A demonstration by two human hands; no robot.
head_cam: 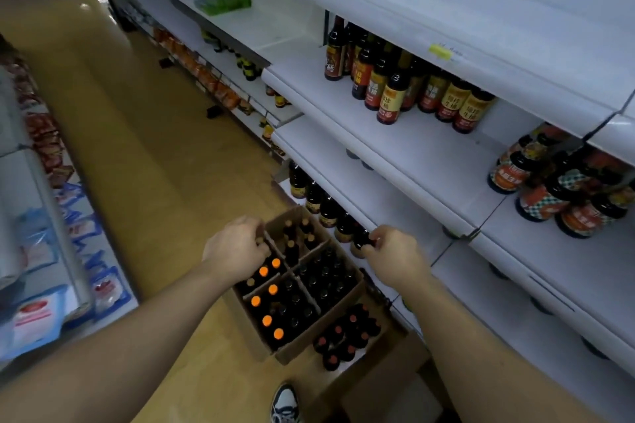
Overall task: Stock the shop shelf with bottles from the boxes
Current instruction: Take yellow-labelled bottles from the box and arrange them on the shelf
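An open cardboard box (347,314) with dividers stands on the floor below me, full of dark bottles, some with orange caps (264,271). My left hand (235,245) reaches into the box's far left compartment, its fingers curled over bottle tops there; what it grips is hidden. My right hand (391,251) is shut on the neck of a dark bottle (359,244) at the front edge of the lowest shelf, at the near end of a row of similar bottles (328,209). The white shelves (388,154) rise to the right.
A second box of red-capped bottles (347,336) sits beside the first. Dark sauce bottles (388,82) and round jars (563,189) stand on higher shelves. My shoe (285,403) is near the boxes. Packaged goods (48,251) line the aisle's left side.
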